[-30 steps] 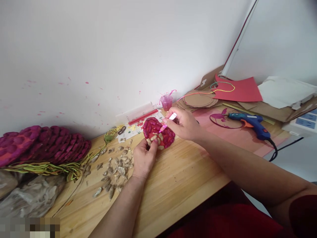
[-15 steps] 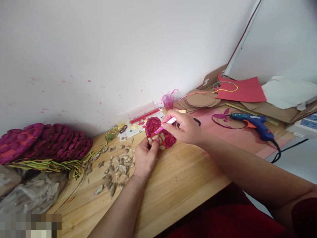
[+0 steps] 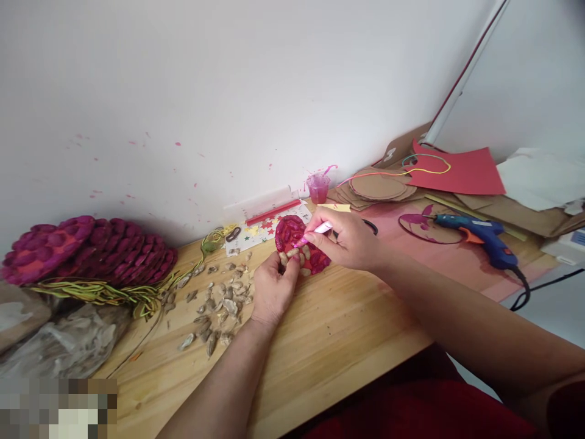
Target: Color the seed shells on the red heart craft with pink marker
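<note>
My left hand (image 3: 275, 283) grips the near left edge of a round red disc (image 3: 314, 259) covered with peanut shells, thumb on top. Shells along its far and right parts are painted magenta. Several bare tan peanut shells (image 3: 292, 252) show near my thumb. In my right hand (image 3: 350, 239) is a white-handled paintbrush (image 3: 323, 227), pinched between thumb and fingers. Its pink tip is at the shells near the disc's middle; whether it touches them I cannot tell. Loose peanut shells (image 3: 231, 306) lie scattered to the left of my left hand.
Painted discs (image 3: 50, 247) lean in a row at left, beside yellow-green cords (image 3: 100, 291) and a plastic bag (image 3: 68, 347). A cup of pink paint (image 3: 319, 189) stands by the wall. Rightward are cardboard discs (image 3: 381, 184), red paper (image 3: 466, 174) and a blue glue gun (image 3: 489, 238).
The whole view has shifted slightly, so things appear a little further right. Both hands keep their grips, and the brush tip stays over nearly the same part of the disc.
</note>
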